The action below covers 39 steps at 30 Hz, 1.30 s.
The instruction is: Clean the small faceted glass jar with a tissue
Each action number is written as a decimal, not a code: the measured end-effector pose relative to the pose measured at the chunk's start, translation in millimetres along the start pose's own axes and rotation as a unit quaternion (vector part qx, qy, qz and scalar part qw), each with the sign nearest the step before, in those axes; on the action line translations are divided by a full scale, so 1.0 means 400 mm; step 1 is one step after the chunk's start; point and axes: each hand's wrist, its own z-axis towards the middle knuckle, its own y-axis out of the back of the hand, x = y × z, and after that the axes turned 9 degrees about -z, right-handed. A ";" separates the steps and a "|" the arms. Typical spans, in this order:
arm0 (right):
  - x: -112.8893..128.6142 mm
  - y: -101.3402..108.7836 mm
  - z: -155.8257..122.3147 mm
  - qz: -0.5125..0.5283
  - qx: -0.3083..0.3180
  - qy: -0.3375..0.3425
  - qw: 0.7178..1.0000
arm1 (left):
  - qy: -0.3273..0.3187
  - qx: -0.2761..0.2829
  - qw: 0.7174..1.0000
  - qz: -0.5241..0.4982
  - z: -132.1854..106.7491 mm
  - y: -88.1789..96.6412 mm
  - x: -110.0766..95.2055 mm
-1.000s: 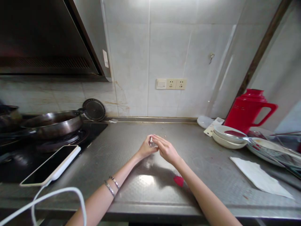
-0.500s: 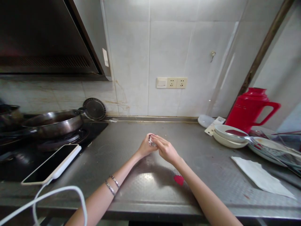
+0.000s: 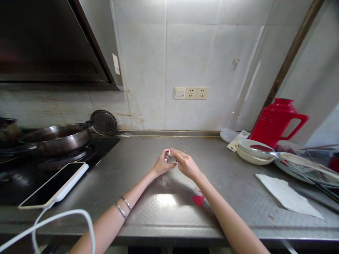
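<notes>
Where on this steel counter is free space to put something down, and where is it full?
Bare steel lies between the phone and the left hand, and behind both hands, which pinch a small shiny object. A smaller patch separates the right hand from the paper napkin. Crowded at the right end: bowls, plates, red jug.

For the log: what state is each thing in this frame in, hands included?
left hand: closed on the small shiny item, held above the counter
right hand: fingertips pinching the same item
phone: screen dark, lying flat, white cable at its near end
pan: upright on the stove
red jug: upright, lid on
paper napkin: lying flat
</notes>
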 end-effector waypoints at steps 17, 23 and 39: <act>-0.013 -0.011 0.005 0.069 -0.042 -0.111 0.990 | 0.010 0.008 1.000 -0.015 -0.002 0.011 0.003; -0.002 -0.005 0.007 0.079 -0.065 -0.116 0.988 | 0.054 0.013 0.997 -0.058 -0.009 0.006 -0.026; -0.010 -0.026 -0.012 0.079 -0.095 -0.096 0.988 | 0.116 -0.006 0.978 -0.171 -0.023 -0.021 -0.045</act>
